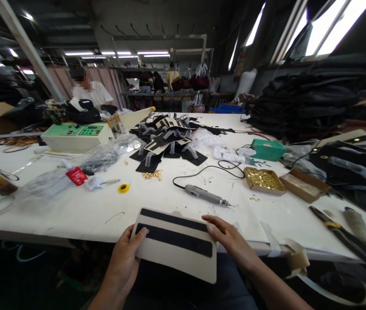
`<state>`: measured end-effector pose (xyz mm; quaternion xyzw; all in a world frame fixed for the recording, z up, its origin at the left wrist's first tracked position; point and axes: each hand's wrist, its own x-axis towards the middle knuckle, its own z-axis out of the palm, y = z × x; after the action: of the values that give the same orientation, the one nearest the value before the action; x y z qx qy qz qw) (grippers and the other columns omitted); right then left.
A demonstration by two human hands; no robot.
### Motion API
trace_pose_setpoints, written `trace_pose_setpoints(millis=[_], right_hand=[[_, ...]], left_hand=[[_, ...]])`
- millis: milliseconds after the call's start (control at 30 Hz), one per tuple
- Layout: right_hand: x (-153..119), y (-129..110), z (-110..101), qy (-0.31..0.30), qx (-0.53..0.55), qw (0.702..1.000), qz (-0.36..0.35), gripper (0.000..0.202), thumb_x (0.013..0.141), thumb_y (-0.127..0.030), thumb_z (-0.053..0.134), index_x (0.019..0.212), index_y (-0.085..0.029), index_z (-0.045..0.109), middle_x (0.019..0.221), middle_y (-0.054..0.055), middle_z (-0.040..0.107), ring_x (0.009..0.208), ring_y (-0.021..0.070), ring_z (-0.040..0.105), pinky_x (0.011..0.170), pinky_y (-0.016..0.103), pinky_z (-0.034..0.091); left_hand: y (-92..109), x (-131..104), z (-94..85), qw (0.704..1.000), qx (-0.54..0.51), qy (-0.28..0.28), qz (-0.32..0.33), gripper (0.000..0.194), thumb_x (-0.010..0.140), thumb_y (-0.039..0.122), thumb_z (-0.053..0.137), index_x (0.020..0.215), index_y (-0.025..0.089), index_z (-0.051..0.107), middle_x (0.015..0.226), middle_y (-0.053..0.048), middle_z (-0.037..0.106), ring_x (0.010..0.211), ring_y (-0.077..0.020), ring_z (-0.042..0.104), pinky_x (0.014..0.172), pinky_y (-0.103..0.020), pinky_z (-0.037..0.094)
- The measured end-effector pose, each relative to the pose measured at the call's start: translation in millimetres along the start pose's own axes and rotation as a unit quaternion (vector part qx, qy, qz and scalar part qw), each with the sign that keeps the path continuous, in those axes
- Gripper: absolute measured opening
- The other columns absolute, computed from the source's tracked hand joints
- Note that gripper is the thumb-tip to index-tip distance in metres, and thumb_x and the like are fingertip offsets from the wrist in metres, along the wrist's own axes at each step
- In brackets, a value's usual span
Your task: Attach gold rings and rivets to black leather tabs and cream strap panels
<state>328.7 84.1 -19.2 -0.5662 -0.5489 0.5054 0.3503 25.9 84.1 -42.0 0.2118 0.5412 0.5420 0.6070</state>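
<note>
A pale, flat panel (176,261) with rounded corners and two black strips across it is held tilted over the table's front edge and my lap. My left hand (125,254) grips its left edge, thumb on the front face and fingers behind. At the upper right corner, my right hand (226,233) holds the edge between thumb and fingers. Just beyond the panel lies a grey electric screwdriver (204,194) with a black cord. A pile of black panels (170,144) with plastic-wrapped straps sits farther back. What is behind the held panel is hidden.
Boxes of small gold pieces (264,178) and a yellow tape roll (123,188) are on the white table (82,215). Pliers (344,234) lie at right, near stacked black bags (312,94). A control box (77,137) stands left; a person (95,94) sits behind it.
</note>
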Motion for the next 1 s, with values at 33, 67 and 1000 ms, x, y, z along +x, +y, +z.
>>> trace_pose_setpoints(millis=[33, 67, 1000], right_hand=[[-9.7, 0.9, 6.6, -0.03, 0.072, 0.997, 0.01, 0.058, 0.097, -0.064, 0.057, 0.135, -0.021, 0.067, 0.122, 0.012, 0.074, 0.114, 0.0327, 0.068, 0.098, 0.045, 0.053], [-16.2, 1.8, 13.1, -0.048, 0.121, 0.991, 0.014, 0.059, 0.095, -0.064, 0.062, 0.135, -0.021, 0.067, 0.122, 0.012, 0.074, 0.114, 0.0333, 0.068, 0.098, 0.045, 0.054], [252.3, -64.1, 112.8, 0.007, -0.407, 0.906, -0.113, 0.029, 0.095, -0.03, 0.065, 0.12, -0.018, 0.076, 0.118, 0.011, 0.074, 0.101, 0.0229, 0.068, 0.087, 0.031, 0.049]], left_hand=[[-2.9, -4.5, -5.5, 0.999, -0.025, 0.023, 0.002, 0.053, 0.074, 0.033, 0.09, 0.12, 0.02, 0.068, 0.111, -0.009, 0.08, 0.096, -0.0238, 0.077, 0.079, -0.032, 0.063], [-7.0, -8.9, -10.3, 0.998, -0.042, 0.042, 0.001, 0.053, 0.073, 0.031, 0.091, 0.121, 0.02, 0.069, 0.112, -0.01, 0.08, 0.097, -0.0248, 0.078, 0.08, -0.033, 0.064], [-5.7, 9.3, -42.0, 0.994, 0.097, -0.038, 0.031, 0.046, 0.071, 0.055, 0.089, 0.097, 0.017, 0.084, 0.086, -0.009, 0.082, 0.082, -0.0302, 0.076, 0.071, -0.033, 0.059]])
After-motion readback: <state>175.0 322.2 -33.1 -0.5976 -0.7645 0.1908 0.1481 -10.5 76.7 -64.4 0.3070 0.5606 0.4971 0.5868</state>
